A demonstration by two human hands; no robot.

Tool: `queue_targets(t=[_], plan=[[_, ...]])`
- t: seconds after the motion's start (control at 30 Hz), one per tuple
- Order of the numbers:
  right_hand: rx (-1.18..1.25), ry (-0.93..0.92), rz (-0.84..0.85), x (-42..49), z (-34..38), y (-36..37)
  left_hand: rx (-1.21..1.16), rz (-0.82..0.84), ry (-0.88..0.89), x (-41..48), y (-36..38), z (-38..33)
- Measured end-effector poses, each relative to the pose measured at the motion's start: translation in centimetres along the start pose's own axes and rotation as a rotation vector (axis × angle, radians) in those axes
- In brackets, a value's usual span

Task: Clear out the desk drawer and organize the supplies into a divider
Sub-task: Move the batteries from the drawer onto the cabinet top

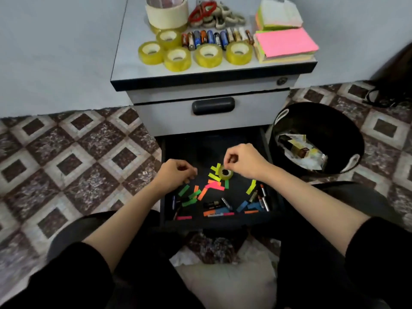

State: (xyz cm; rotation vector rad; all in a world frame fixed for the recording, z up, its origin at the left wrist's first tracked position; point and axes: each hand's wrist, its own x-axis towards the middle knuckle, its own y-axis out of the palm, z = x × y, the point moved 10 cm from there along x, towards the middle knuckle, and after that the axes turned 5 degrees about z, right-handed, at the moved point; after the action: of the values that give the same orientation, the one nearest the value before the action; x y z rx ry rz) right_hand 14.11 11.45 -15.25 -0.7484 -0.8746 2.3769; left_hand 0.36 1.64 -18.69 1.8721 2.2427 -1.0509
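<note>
The bottom drawer (275, 198) stands pulled open, black inside. Several coloured sticky flags (214, 186) lie scattered on its floor with loose batteries (264, 198) and a small yellow tape roll (225, 173). My left hand (176, 172) hovers over the drawer's left side with its fingers curled; nothing shows in it. My right hand (243, 161) hangs just above the tape roll, thumb and fingertips pinched at the top end of a yellow flag (216, 167).
The cabinet top (124, 63) holds several yellow tape rolls (177, 59), a big masking tape roll (166, 12), a row of batteries (214, 39), binder clips (217, 17) and sticky-note pads (286, 43). A black bin (316, 114) with rubbish stands right of the drawer.
</note>
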Motion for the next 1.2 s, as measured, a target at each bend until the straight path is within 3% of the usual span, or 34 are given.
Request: queue_targets(t=[0.2, 0.37, 0.57, 0.93, 1.2], plan=[[-0.078, 0.147, 0.179, 1.2, -5.6, 5.8, 0.033, 0.13, -0.161, 1.8, 3.4, 6.0], [-0.168, 0.275, 0.339, 0.8, -9.5, 10.1, 0.186, 0.241, -0.181, 3.4, 5.6, 8.4], [-0.309, 0.185, 0.516, 1.5, -9.5, 14.4, 0.406, 0.349, -0.114, 4.7, 8.7, 8.8], [-0.301, 0.189, 0.444, 2.4, -10.0, 16.0, 0.671, 0.375, 0.004, 5.3, 13.9, 9.1], [-0.258, 0.31, 0.373, 2.8, -11.3, 14.8, 0.802, 0.35, 0.078, 5.3, 15.1, 7.7]])
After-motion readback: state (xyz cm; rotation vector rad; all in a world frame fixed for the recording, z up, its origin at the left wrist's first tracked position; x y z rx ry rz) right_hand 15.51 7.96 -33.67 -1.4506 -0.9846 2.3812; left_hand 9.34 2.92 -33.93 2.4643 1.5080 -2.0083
